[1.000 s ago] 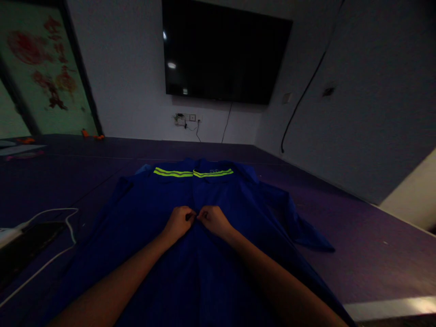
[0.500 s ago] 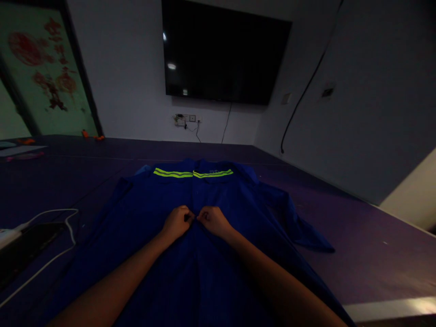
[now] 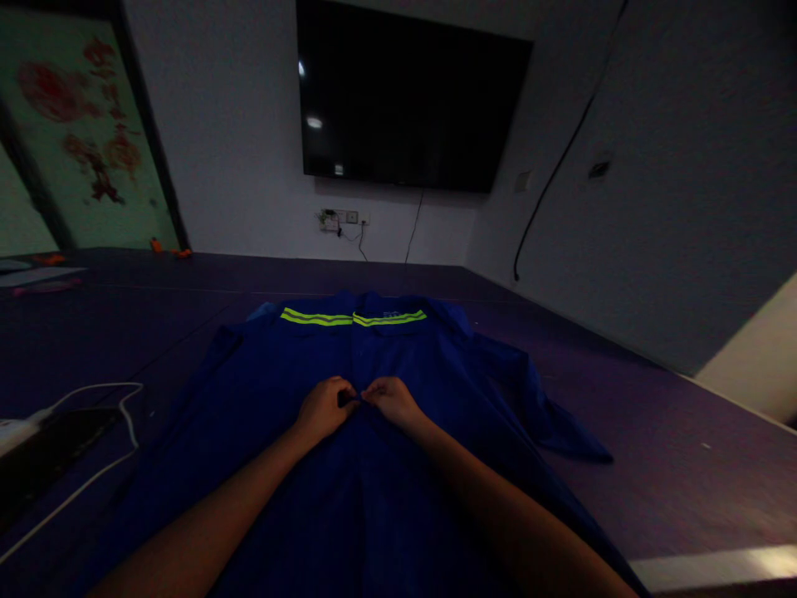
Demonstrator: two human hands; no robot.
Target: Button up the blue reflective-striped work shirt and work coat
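Note:
A blue work jacket (image 3: 411,357) with yellow-green reflective stripes across the chest lies spread out, front side up, its collar pointing away from me. My left hand (image 3: 326,407) pinches the fabric at the middle of the front opening. Just beside it, almost touching, my right hand (image 3: 391,399) has its thumb and fingers closed on the other edge of the opening. Any button or fastener between the fingertips is too small and dark to make out. One sleeve (image 3: 560,423) stretches out to the right.
The jacket rests on a purple mat floor (image 3: 623,490). To the left lie a dark flat object (image 3: 56,457) and a white cable (image 3: 128,415). A television (image 3: 411,95) hangs on the far wall, with sockets (image 3: 342,218) below. Small orange things (image 3: 180,252) lie near the door.
My fingertips have drawn slightly closer together at the front opening, the left ones shifting a little to the right. The jacket lies as before.

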